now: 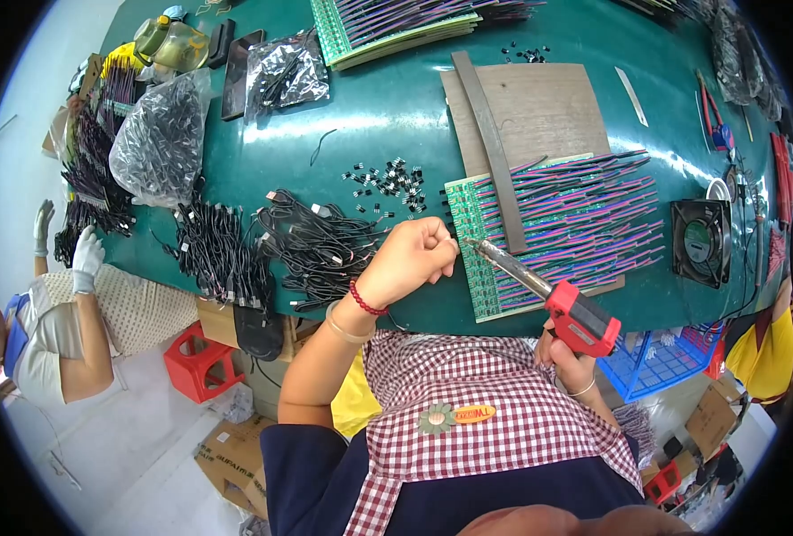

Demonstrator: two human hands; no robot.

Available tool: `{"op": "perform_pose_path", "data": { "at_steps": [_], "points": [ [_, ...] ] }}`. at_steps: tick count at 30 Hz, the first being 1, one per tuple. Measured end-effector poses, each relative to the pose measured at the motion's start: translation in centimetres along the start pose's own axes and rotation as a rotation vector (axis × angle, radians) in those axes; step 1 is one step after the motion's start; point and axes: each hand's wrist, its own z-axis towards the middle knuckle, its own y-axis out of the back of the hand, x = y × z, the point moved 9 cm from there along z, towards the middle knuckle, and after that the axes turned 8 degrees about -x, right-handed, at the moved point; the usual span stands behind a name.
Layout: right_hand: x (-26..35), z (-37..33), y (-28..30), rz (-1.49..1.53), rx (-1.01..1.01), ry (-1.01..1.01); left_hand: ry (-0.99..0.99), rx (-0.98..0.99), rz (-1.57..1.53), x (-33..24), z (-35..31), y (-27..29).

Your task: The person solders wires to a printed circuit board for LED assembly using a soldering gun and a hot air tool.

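My left hand point(419, 253) is closed in a pinch beside the left edge of a green circuit board panel point(479, 290). Whatever sits between its fingertips is too small to make out. In my right hand point(568, 359) is a red and black soldering gun point(584, 319), its metal tip reaching the panel's left part, close to my left fingers. Rows of pink, blue and black wires point(584, 214) run rightward off the panel. A flat metal bar point(490, 147) lies across the panel and a brown wooden board point(562, 107) behind it.
Small black components point(396, 183) are scattered left of the panel. Bundles of black cables point(312, 246) lie nearer the table's front edge. A square fan point(700, 241) stands at right, below pliers point(711, 116). More wired panels point(396, 36) are stacked behind. A gloved co-worker's hand point(87, 259) shows at left.
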Motion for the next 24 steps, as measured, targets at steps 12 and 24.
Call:
{"op": "perform_pose_path", "data": {
  "at_steps": [12, 24],
  "points": [
    [-1.2, -0.4, 0.8, -0.149, 0.016, -0.083, -0.077, -0.06, 0.084, -0.3, 0.1, 0.2],
    [1.3, 0.4, -1.0, -0.179, -0.037, 0.082, -0.079, -0.07, 0.09, -0.2, 0.2, 0.4]
  ]
}}
